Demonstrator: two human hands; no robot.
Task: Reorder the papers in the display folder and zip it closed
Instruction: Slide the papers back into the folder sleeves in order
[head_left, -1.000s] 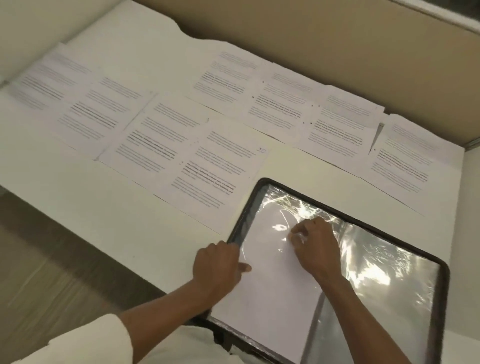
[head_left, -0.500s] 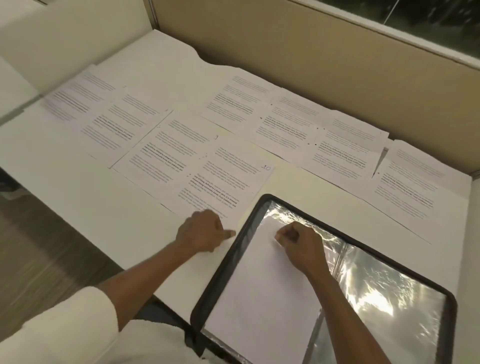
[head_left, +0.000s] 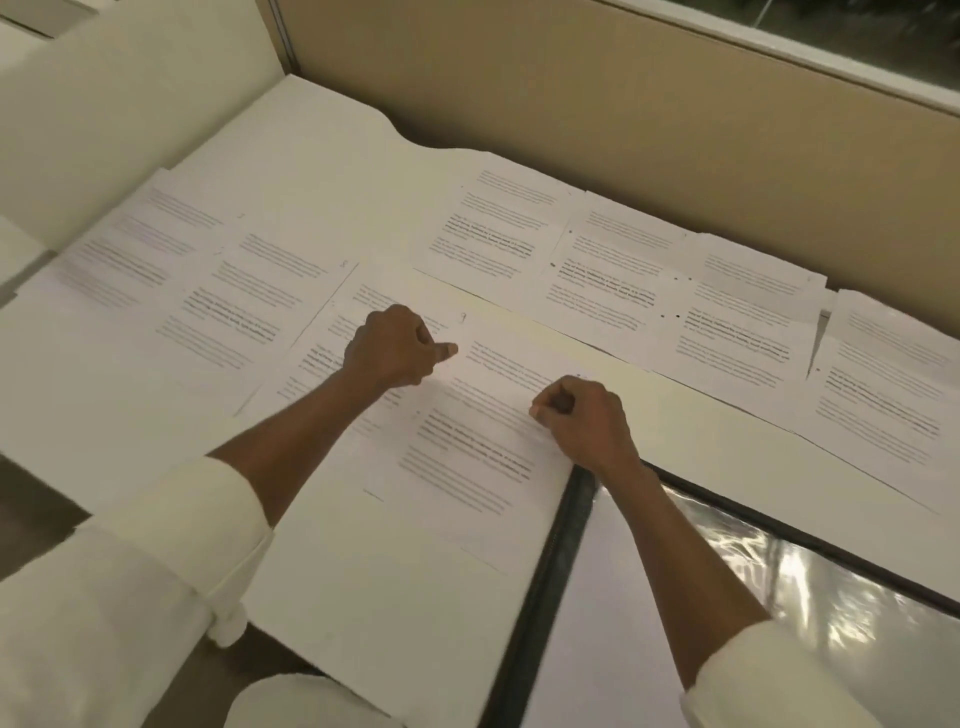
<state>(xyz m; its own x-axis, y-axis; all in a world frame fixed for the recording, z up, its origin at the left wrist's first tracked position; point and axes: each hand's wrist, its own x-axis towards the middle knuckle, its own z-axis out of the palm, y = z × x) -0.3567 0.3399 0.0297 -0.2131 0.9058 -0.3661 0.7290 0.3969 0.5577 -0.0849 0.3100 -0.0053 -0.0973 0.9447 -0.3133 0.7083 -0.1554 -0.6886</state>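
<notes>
Several printed sheets lie in rows across the white desk (head_left: 156, 395). The nearest printed sheet (head_left: 467, 447) lies just left of the open display folder (head_left: 563, 545), which has a black zip edge and shiny clear sleeves (head_left: 810, 597). A blank white page (head_left: 613, 634) sits in the folder's left sleeve. My right hand (head_left: 584, 418) is curled at the right edge of the nearest sheet and pinches it with its fingertips. My left hand (head_left: 395, 351) rests on the neighbouring sheet (head_left: 322, 358), fingers curled, thumb pointing right, holding nothing.
A second row of printed sheets (head_left: 613, 270) runs along the back, below a beige partition (head_left: 571, 93). A white divider wall (head_left: 104, 104) stands at the left. The desk's front edge drops to dark floor (head_left: 31, 499) at the lower left.
My right hand left the folder's sleeve and moved up-left onto the nearest sheet. My left hand moved further onto the sheets. The view shifted forward, pushing the folder to the lower right.
</notes>
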